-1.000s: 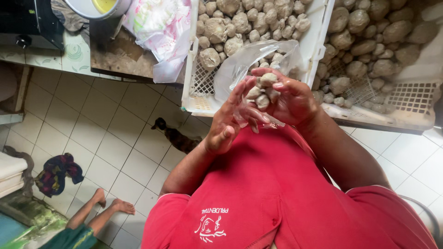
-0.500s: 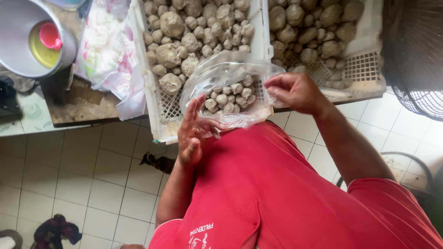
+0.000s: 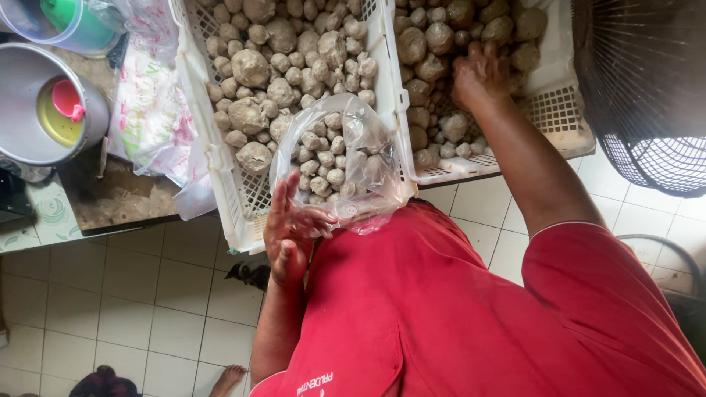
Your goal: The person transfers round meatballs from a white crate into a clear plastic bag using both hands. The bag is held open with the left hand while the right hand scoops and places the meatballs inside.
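Left hand (image 3: 290, 231): fingers spread, pinching the bag's (image 3: 346, 165) rim at its lower edge.
Right hand (image 3: 482, 73): reaching into the right crate (image 3: 566, 121), fingers buried among meatballs (image 3: 434, 44); whether it grips any cannot be told.
Bag: clear plastic, part-filled with balls, resting over the left crate (image 3: 220, 176).
Handling: likely limp, slippery, sagging; best held by the rim.
Hidden: right fingertips; crates cut off at top.

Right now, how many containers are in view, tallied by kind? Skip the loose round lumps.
White slotted crates: 2, one and the other
Clear plastic bag, held by the left hand: 1
Metal pot: 1
Clear cup: 1
Total: 5
The right hand reaches into the second crate.
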